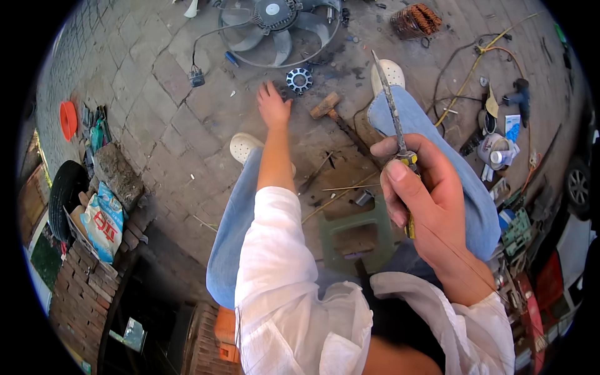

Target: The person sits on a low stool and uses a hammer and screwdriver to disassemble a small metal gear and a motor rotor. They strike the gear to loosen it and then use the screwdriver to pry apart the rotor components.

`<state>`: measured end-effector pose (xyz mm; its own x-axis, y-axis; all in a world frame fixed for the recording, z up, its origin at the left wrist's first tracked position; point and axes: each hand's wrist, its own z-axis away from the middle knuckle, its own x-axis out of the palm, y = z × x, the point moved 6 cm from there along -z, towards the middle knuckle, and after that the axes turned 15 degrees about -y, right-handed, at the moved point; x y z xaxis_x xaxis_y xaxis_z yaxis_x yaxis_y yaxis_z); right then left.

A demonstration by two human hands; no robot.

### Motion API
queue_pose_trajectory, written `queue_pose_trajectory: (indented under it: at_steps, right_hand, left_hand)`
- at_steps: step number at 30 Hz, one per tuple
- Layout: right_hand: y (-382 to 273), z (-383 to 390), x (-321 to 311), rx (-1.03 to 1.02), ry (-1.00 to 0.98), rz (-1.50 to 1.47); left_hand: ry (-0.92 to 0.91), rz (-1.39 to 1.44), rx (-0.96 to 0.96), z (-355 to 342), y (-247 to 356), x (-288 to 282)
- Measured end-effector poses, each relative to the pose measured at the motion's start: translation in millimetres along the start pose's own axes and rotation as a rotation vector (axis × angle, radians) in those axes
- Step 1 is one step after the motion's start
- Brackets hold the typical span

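My right hand (425,194) is raised at the right of center, gripping a screwdriver (392,103) by its yellow and black handle, its long worn blade pointing up. My left hand (272,105) reaches down toward the paving with fingers apart, just left of a dark patch and below a black and silver toothed ring (299,81). A wooden-headed mallet (324,105) with a dark handle lies to the right of that hand. Above, a large fan (275,25) in a round frame lies with its cable and plug (196,76). A blue tool (231,59) lies beside the fan.
A copper winding (415,23), cords and a drill (519,97) lie right. A green stool (356,219) stands between my legs. Left are a red bowl (68,120), a tire (65,197), a bag (103,222) and a brick-edged opening. A car wheel (578,187) is far right.
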<state>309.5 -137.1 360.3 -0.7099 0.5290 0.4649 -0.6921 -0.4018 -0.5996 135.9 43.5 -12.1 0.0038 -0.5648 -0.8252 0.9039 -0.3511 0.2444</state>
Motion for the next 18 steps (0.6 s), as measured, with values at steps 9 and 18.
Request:
queue_pose_trajectory:
  at_steps: [9, 18]
  right_hand:
    - [1, -2, -4, -0.047, -0.006, -0.019]
    - [-21, -8, 22, -0.296, -0.097, 0.332]
  left_hand:
    - [0.146, 0.500, -0.220, 19, 8, -37]
    - [0.066, 1.709, 0.658, 236, 146, -209]
